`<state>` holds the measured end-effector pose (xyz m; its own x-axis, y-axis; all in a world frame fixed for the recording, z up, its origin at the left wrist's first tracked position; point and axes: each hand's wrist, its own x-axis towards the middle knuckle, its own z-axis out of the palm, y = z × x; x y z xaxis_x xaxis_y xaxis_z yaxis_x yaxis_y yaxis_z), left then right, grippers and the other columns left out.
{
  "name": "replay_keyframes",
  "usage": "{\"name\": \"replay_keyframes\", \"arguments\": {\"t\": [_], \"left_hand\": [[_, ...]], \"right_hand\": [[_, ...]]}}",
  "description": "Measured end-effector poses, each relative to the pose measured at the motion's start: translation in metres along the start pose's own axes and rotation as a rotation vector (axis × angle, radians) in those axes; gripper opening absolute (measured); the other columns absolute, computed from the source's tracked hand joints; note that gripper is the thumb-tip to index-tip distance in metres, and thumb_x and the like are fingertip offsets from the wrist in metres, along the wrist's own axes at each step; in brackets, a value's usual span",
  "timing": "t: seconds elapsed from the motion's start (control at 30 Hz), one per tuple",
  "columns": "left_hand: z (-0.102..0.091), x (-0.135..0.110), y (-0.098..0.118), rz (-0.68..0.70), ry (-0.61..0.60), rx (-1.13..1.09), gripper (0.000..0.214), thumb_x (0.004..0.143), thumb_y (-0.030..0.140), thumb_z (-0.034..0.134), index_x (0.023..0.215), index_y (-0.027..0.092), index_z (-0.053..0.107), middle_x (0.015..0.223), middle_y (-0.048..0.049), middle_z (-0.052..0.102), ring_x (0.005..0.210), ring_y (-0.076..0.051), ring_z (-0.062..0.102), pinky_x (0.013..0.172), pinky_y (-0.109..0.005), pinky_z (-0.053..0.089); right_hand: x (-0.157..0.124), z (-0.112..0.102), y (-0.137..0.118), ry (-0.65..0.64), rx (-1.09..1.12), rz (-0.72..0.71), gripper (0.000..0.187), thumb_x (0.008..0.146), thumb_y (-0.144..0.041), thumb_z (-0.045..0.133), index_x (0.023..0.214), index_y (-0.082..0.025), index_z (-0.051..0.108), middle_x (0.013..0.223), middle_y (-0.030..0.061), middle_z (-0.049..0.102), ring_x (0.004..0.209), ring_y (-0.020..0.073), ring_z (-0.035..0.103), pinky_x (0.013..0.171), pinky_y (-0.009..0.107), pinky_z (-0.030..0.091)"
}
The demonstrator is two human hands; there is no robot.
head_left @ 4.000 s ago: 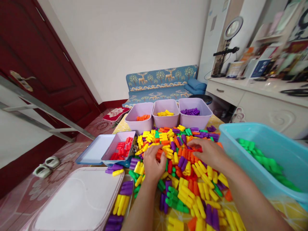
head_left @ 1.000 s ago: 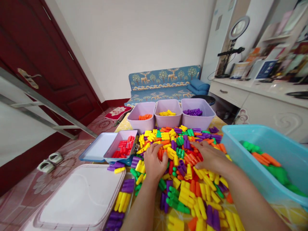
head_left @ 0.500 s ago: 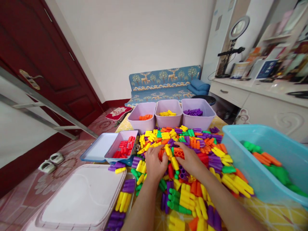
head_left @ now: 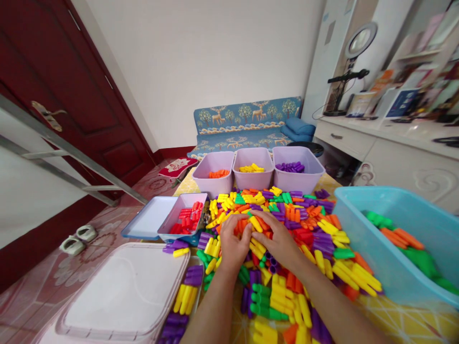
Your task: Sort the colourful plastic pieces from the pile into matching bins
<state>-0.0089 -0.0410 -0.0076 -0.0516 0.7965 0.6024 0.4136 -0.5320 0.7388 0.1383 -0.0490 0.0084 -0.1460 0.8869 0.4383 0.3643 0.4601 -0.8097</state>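
Observation:
My left hand [head_left: 234, 241] is curled around orange bullet-shaped plastic building pieces [head_left: 241, 225] in the middle of the pile. Close beside it, my right hand [head_left: 281, 242] has its fingers bent over more orange building pieces [head_left: 263, 224]. A yellow building piece [head_left: 256, 223] sits between the two hands, near the fingertips; I cannot tell which hand touches it. Yellow pieces [head_left: 257, 247] lie just under the hands. Around them spreads the loose pile of yellow, purple, green, orange and red pieces, many joined side by side.
Behind the pile stand three lilac bins holding orange [head_left: 218, 174], yellow [head_left: 252, 168] and purple pieces [head_left: 289, 166]. A box of red pieces [head_left: 190, 217] is at left, near a pale lid [head_left: 122, 291]. At right is a large blue tub [head_left: 358, 196] with green and orange pieces.
My hands have drawn closer together over the orange pieces. The yellow piece between them now lies at a different slant. The view has shifted slightly.

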Motion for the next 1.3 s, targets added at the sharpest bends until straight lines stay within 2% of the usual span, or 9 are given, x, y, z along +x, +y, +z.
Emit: {"name": "replay_keyframes", "arguments": {"t": [0.17, 0.33, 0.43, 0.5, 0.57, 0.77, 1.0, 1.13, 1.3], "left_hand": [[-0.004, 0.001, -0.001, 0.02, 0.117, 0.126, 0.015, 0.088, 0.03, 0.058, 0.095, 0.021, 0.067, 0.095, -0.0049, 0.07, 0.094, -0.021, 0.063, 0.089, -0.038, 0.046], [-0.008, 0.003, -0.006, -0.026, 0.214, 0.341, 0.037, 0.094, 0.029, 0.043, 0.068, 0.021, 0.069, 0.104, -0.0065, 0.069, 0.105, -0.024, 0.058, 0.095, -0.043, 0.04], [-0.006, 0.003, -0.009, -0.1, 0.151, 0.399, 0.022, 0.087, 0.027, 0.051, 0.094, 0.02, 0.07, 0.107, -0.0087, 0.07, 0.105, -0.027, 0.06, 0.094, -0.044, 0.042], [-0.004, 0.003, -0.01, -0.152, 0.088, 0.457, 0.034, 0.082, 0.025, 0.055, 0.113, 0.018, 0.065, 0.109, -0.0111, 0.069, 0.105, -0.03, 0.06, 0.093, -0.045, 0.043], [-0.004, 0.002, -0.011, -0.173, 0.038, 0.508, 0.042, 0.078, 0.023, 0.056, 0.12, 0.018, 0.062, 0.113, -0.012, 0.068, 0.108, -0.032, 0.058, 0.094, -0.047, 0.043], [-0.004, 0.002, -0.01, -0.129, 0.022, 0.546, 0.034, 0.073, 0.02, 0.059, 0.106, 0.023, 0.067, 0.103, -0.0083, 0.066, 0.103, -0.03, 0.058, 0.09, -0.045, 0.043], [-0.004, 0.002, -0.007, -0.126, -0.001, 0.539, 0.022, 0.073, 0.019, 0.06, 0.092, 0.024, 0.071, 0.094, -0.0057, 0.066, 0.099, -0.029, 0.057, 0.087, -0.043, 0.043], [-0.004, 0.002, -0.008, -0.118, 0.007, 0.516, 0.023, 0.073, 0.016, 0.06, 0.092, 0.024, 0.07, 0.095, -0.005, 0.069, 0.1, -0.028, 0.058, 0.089, -0.043, 0.042], [-0.003, 0.001, -0.011, -0.094, 0.044, 0.461, 0.021, 0.08, 0.023, 0.06, 0.1, 0.023, 0.068, 0.098, -0.0061, 0.071, 0.101, -0.028, 0.06, 0.09, -0.045, 0.043]], "right_hand": [[0.001, -0.003, 0.011, 0.086, -0.066, 0.021, 0.024, 0.088, -0.029, 0.056, 0.108, -0.023, 0.065, 0.114, 0.0072, 0.067, 0.11, 0.0245, 0.061, 0.1, 0.042, 0.045], [0.001, -0.007, 0.021, 0.17, -0.196, 0.053, 0.016, 0.083, -0.03, 0.06, 0.091, -0.02, 0.068, 0.107, 0.0089, 0.071, 0.105, 0.0272, 0.063, 0.099, 0.045, 0.044], [0.0, -0.007, 0.018, 0.16, -0.179, 0.094, 0.015, 0.083, -0.03, 0.058, 0.088, -0.02, 0.067, 0.108, 0.009, 0.071, 0.105, 0.0265, 0.064, 0.098, 0.043, 0.045], [0.0, -0.007, 0.016, 0.144, -0.156, 0.131, 0.018, 0.084, -0.029, 0.055, 0.094, -0.02, 0.067, 0.11, 0.0084, 0.071, 0.106, 0.0257, 0.064, 0.097, 0.042, 0.046], [-0.001, -0.007, 0.014, 0.134, -0.154, 0.167, 0.022, 0.085, -0.029, 0.053, 0.101, -0.021, 0.067, 0.11, 0.0071, 0.072, 0.105, 0.0254, 0.065, 0.096, 0.04, 0.047], [-0.001, -0.006, 0.012, 0.076, -0.179, 0.209, 0.025, 0.084, -0.029, 0.052, 0.103, -0.021, 0.067, 0.109, 0.0075, 0.072, 0.105, 0.0262, 0.066, 0.095, 0.041, 0.048], [-0.001, -0.004, 0.012, 0.057, -0.149, 0.217, 0.028, 0.083, -0.03, 0.053, 0.104, -0.018, 0.067, 0.111, 0.0096, 0.071, 0.106, 0.0273, 0.065, 0.096, 0.043, 0.047], [-0.001, -0.004, 0.013, 0.061, -0.153, 0.204, 0.027, 0.083, -0.03, 0.054, 0.103, -0.018, 0.067, 0.111, 0.0099, 0.071, 0.106, 0.027, 0.065, 0.098, 0.043, 0.046], [-0.001, -0.004, 0.014, 0.069, -0.149, 0.184, 0.022, 0.083, -0.028, 0.056, 0.1, -0.02, 0.067, 0.11, 0.0078, 0.072, 0.105, 0.0258, 0.065, 0.098, 0.042, 0.046]]}}
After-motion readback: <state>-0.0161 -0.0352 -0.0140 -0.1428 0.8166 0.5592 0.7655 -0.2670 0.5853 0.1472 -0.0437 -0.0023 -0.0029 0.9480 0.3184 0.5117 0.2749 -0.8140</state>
